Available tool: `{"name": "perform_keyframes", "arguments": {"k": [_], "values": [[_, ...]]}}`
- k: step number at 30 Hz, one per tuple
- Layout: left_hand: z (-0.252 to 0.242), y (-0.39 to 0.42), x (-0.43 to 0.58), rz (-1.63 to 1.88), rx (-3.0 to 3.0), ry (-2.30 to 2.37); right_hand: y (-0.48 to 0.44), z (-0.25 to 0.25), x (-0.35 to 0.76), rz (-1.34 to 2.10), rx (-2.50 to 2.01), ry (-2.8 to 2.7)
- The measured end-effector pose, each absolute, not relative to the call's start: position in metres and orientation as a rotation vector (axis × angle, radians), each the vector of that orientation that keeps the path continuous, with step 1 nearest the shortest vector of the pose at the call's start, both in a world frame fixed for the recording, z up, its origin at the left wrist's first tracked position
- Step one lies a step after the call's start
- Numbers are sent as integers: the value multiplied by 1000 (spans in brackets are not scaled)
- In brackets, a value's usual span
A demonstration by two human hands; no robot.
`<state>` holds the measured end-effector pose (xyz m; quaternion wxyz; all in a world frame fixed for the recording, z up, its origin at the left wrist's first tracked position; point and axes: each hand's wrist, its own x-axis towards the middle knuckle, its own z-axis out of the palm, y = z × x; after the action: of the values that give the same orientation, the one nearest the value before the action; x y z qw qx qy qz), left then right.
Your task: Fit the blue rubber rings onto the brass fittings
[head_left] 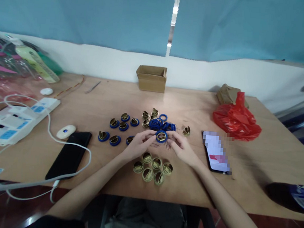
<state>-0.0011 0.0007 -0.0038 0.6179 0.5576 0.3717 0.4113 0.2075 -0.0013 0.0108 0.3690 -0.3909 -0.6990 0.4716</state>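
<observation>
My left hand point(138, 144) and my right hand point(181, 147) meet over the middle of the wooden table point(270, 155). Between their fingertips they pinch one round brass part with a blue ring point(161, 136) around it. Just beyond lies a heap of loose blue rings point(158, 123) mixed with brass parts. Several brass parts wearing blue rings point(119, 127) lie to the left. A cluster of bare brass parts point(153, 167) sits close to me, under my wrists.
A black phone point(69, 154) with a white cable and a white power strip point(14, 120) lie at left. A lit phone point(216, 153) lies at right, a red plastic bag point(236, 118) behind it. A small cardboard box point(151, 78) stands at the far edge.
</observation>
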Motion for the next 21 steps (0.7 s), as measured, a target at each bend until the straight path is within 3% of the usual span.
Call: {"name": "perform_keyframes", "arguments": {"k": [21], "values": [[-11,3,-3,993,1295,793,-3,5,206,1193,-1065,-1803]]}}
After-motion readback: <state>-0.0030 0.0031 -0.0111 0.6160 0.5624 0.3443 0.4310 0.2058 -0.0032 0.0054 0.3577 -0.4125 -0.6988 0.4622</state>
